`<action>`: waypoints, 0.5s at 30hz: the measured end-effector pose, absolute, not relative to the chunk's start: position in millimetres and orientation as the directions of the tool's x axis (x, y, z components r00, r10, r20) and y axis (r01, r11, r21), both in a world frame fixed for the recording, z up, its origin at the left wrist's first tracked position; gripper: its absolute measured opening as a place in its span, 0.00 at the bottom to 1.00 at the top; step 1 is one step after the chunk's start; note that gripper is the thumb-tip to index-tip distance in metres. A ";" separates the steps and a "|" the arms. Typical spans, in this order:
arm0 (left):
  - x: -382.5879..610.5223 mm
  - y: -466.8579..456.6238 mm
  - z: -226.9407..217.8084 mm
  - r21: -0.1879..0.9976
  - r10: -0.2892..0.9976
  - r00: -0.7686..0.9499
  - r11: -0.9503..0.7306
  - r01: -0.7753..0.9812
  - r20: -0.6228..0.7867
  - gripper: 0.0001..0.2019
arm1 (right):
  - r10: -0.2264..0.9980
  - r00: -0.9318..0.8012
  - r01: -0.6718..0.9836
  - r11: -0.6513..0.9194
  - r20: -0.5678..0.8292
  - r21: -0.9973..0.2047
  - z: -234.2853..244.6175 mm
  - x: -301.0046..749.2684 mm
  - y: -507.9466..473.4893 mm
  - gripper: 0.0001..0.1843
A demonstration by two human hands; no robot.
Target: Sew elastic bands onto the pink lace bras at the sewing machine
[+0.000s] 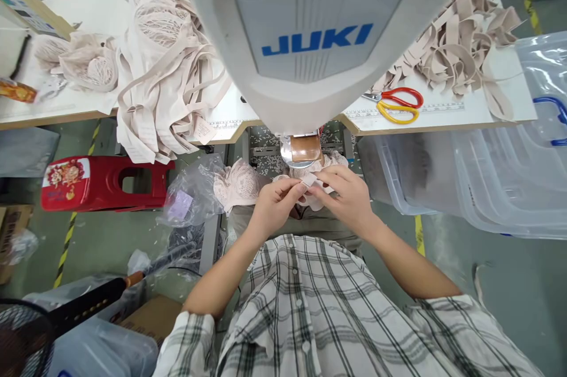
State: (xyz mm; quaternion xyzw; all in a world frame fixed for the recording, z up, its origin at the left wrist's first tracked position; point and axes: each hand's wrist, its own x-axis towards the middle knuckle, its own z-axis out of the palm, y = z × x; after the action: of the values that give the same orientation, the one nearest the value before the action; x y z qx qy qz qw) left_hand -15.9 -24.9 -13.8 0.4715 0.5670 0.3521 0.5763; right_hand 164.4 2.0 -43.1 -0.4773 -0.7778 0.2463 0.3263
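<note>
**Clerk:** Machines?
**Checker:** One white sewing machine head (310, 34), twelve o'clock.
**Clerk:** Cutting tools?
**Checker:** One pair of scissors (396, 104), one red handle and one yellow, two o'clock.
**Clerk:** Seating?
**Checker:** One red stool (101, 183), nine o'clock.
**Clerk:** Containers?
**Checker:** At least two at three o'clock: one small clear tub (401, 185) and one large clear tub (509, 200). Any more cannot be told apart.
**Clerk:** Heaps on the table?
**Checker:** Three. One big lace heap (163, 70) at eleven o'clock, one small lace heap (84, 61) at ten o'clock, one strap heap (460, 40) at one o'clock. Single pieces are too tangled to count.
**Clerk:** Hands?
**Checker:** Two at centre, left hand (274, 202) and right hand (349, 197), with one small pale tab (309, 179) pinched between them.
</note>
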 end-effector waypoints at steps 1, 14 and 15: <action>-15.9 -25.5 -14.1 0.943 0.942 0.111 0.300 0.147 -0.317 0.15 | 0.900 -0.326 0.592 0.434 0.291 -0.679 -42.0 163.8 2.1 0.14; -15.0 -27.8 -22.6 0.925 0.962 0.137 0.180 0.335 -0.237 0.12 | 0.835 -0.501 0.522 0.501 0.227 -0.691 -40.3 170.7 11.6 0.08; -15.1 -27.9 -23.1 0.925 0.960 0.137 0.187 0.329 -0.243 0.12 | 0.818 -0.518 0.516 0.532 0.249 -0.671 -41.0 171.2 12.8 0.08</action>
State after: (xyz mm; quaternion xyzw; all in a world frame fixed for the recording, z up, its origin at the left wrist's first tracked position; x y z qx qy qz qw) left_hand -15.1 -27.9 -23.1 0.5569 0.5789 0.3101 0.5086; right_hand 171.2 12.8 -41.0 -0.4024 -0.8289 0.2686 0.2807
